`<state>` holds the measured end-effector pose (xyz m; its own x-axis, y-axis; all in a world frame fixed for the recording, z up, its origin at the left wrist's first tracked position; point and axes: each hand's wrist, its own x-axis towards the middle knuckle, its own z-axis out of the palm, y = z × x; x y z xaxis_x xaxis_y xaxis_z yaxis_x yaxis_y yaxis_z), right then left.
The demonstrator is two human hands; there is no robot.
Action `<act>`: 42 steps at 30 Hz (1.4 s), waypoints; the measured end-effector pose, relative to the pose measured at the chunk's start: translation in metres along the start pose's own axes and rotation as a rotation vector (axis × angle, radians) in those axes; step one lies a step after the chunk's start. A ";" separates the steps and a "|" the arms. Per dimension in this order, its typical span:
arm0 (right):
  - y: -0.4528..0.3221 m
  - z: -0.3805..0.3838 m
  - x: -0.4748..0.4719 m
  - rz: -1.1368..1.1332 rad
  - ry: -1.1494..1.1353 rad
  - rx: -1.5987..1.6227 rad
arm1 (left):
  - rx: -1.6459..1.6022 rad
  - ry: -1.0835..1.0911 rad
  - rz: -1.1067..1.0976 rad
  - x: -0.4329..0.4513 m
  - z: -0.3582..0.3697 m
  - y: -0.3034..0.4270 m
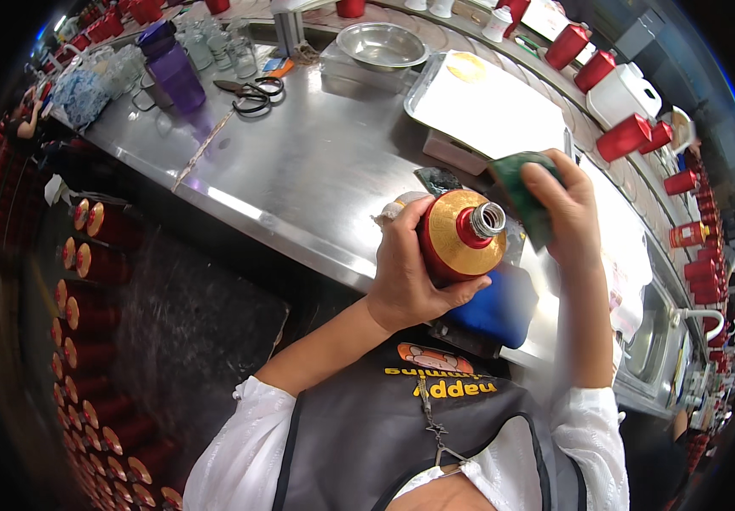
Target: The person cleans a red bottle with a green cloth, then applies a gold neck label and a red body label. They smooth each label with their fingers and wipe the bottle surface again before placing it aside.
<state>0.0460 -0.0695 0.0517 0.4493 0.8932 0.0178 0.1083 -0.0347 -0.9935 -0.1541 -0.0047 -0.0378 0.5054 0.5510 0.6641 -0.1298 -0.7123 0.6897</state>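
Note:
My left hand grips a red bottle with a gold patterned shoulder. Its silver threaded neck is uncapped and tilts up toward me. A green scouring pad is pinched in my right hand, just right of the neck and apart from it. The pad is slightly blurred. Behind the bottle, a second dark green pad lies on the steel table. Some pale cloth shows beside my left fingers. A blue cloth-like item sits below the bottle, partly hidden by it.
Scissors, a purple bottle and glass jars stand at the back left. A steel bowl and a tray with white lining are behind. Red bottles line the conveyor at right; several more stand at lower left.

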 end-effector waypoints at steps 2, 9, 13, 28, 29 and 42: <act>0.004 0.004 -0.007 0.071 -0.053 0.351 | -0.019 -0.021 0.048 0.004 -0.010 -0.002; 0.020 0.011 -0.018 0.116 -0.021 0.225 | 0.125 -0.136 0.293 0.019 -0.027 -0.012; 0.019 0.014 -0.020 0.126 0.005 0.213 | 0.265 0.074 0.377 -0.002 -0.020 0.002; 0.005 0.008 -0.024 0.033 -0.041 -0.169 | -0.471 -0.332 -0.237 0.009 -0.035 -0.007; 0.006 0.008 -0.026 -0.080 0.130 -0.356 | -0.463 -0.363 -0.205 0.011 -0.035 -0.006; -0.007 0.027 -0.124 -0.981 0.047 -0.584 | -0.020 0.115 0.033 -0.023 0.002 0.031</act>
<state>-0.0343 -0.1681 0.0530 -0.0250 0.6328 0.7739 0.8210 0.4547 -0.3453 -0.1682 -0.0401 -0.0323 0.3996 0.5740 0.7147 -0.1626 -0.7229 0.6715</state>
